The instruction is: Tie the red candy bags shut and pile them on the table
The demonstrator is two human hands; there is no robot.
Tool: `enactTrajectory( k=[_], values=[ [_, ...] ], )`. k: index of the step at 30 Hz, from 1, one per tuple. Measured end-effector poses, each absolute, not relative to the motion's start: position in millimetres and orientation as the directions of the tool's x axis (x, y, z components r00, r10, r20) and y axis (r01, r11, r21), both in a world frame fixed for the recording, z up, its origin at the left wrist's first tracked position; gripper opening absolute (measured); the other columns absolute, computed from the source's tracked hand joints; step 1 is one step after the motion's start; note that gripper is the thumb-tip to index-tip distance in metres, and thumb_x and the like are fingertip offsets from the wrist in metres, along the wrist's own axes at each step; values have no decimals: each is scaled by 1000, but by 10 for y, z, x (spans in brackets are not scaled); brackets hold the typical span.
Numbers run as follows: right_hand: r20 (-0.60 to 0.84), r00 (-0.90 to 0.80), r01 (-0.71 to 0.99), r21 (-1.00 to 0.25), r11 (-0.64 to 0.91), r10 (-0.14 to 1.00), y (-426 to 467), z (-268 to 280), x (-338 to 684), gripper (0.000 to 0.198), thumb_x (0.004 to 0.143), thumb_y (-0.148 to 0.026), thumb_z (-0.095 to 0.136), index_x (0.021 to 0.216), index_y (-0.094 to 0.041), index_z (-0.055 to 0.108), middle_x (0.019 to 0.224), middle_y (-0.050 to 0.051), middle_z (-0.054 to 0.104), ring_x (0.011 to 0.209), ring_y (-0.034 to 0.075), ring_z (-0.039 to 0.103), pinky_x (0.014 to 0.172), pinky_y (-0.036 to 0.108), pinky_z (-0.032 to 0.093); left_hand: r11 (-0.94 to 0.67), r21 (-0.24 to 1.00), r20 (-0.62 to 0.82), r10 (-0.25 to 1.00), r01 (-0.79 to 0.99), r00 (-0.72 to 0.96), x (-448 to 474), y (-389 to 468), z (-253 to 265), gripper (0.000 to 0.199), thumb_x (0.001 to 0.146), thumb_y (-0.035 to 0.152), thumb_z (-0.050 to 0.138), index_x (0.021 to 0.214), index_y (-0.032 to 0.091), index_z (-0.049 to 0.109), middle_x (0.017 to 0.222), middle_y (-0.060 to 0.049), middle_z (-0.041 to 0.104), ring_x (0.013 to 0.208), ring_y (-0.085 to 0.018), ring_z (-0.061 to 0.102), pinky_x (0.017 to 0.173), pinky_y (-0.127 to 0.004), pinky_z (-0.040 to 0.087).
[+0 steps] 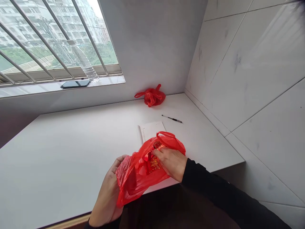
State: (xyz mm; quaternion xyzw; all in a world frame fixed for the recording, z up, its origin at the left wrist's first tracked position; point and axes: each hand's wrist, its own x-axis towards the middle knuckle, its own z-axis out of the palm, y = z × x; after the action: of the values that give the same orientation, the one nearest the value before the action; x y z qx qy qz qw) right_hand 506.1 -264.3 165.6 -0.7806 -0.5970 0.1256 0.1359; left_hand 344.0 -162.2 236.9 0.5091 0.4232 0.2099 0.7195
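One open red translucent plastic carrier bag [135, 188], at the near edge of a white flat-topped table [71, 143]. Left hand [109, 183]: grasping the bag's left side. Right hand [172, 162], black-sleeved: inside the bag's mouth, fingers against shiny red packets with gold lettering [153, 164]; whether they grip one cannot be told. Just beyond the bag, partly covered by it: one white printed paper booklet [152, 128]. Near that: one slim black-and-clear pen [172, 119]. By the wall: one bunched red plastic bag [154, 97]. On the windowsill [111, 80]: one clear plastic water bottle with white cap [83, 62], tilted; one dark flat phone [75, 84].
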Motion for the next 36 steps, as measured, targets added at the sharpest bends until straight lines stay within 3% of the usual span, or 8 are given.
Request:
enactTrajectory(
  k=[2, 4, 11, 17, 20, 24, 30, 36],
  values=[
    [-34, 228, 909, -351, -225, 973, -2558, 1610, 5034, 50, 86, -6, 54, 134, -21, 56, 113, 11, 64, 100, 25, 61, 72, 30, 46, 363, 924, -359, 711, 123, 604, 3453, -1610, 2323, 33, 61, 29, 86, 84, 20, 64, 88, 0, 70, 59, -10, 55, 53, -20, 47],
    [-54, 219, 911, -346, -224, 974, -2523, 1568, 5014, 55, 85, -7, 56, 138, -21, 54, 112, 12, 64, 100, 26, 61, 74, 31, 46, 347, 931, -332, 679, 112, 655, 3451, -1589, 2288, 24, 65, 28, 81, 82, 19, 66, 89, -1, 71, 63, -12, 56, 55, -22, 46],
    [-125, 224, 903, -347, -255, 966, -2748, 1548, 5030, 24, 89, -12, 49, 107, -16, 64, 90, 9, 67, 76, 22, 63, 58, 30, 36, 277, 958, -257, 734, 68, 629, 3423, -1521, 2218, 28, 69, 28, 74, 96, 21, 73, 93, -5, 72, 86, -23, 65, 69, -27, 51],
    [-171, 374, 840, -355, -411, 912, -2688, 1473, 5181, 34, 96, -18, 40, 125, -12, 57, 80, 8, 67, 65, 21, 62, 55, 30, 31, 267, 962, -231, 715, 48, 660, 3458, -1493, 2131, 25, 68, 30, 76, 90, 18, 74, 91, -5, 72, 83, -22, 65, 66, -27, 50],
    [-187, 390, 827, -361, -432, 902, -2626, 1432, 5241, 33, 94, -19, 42, 123, -13, 59, 82, 9, 68, 67, 22, 62, 55, 30, 30, 285, 954, -268, 682, 91, 680, 3474, -1467, 2112, 29, 67, 32, 78, 92, 18, 74, 91, -5, 72, 79, -21, 65, 60, -26, 48],
    [-171, 403, 827, -353, -438, 899, -2546, 1450, 5256, 46, 93, -18, 42, 138, -16, 50, 77, 7, 67, 63, 22, 60, 55, 30, 31, 278, 960, -232, 699, 42, 676, 3531, -1510, 2154, 24, 69, 31, 77, 88, 17, 72, 92, -5, 72, 77, -20, 63, 59, -25, 46],
    [-120, 331, 867, -353, -352, 936, -2410, 1546, 5221, 44, 91, -17, 46, 133, -23, 56, 95, 7, 70, 77, 21, 64, 66, 29, 42, 284, 959, -217, 725, 3, 653, 3609, -1609, 2250, 16, 74, 31, 73, 81, 17, 70, 84, -3, 70, 66, -14, 58, 56, -23, 42],
    [-140, 422, 860, -252, -444, 896, -2726, 1711, 5386, 36, 96, -18, 37, 121, -18, 62, 74, 8, 65, 66, 24, 63, 60, 31, 39, 294, 956, -214, 733, -17, 646, 3564, -1525, 2228, 21, 68, 26, 77, 86, 17, 70, 87, -3, 71, 76, -18, 64, 59, -24, 48]
  ],
)
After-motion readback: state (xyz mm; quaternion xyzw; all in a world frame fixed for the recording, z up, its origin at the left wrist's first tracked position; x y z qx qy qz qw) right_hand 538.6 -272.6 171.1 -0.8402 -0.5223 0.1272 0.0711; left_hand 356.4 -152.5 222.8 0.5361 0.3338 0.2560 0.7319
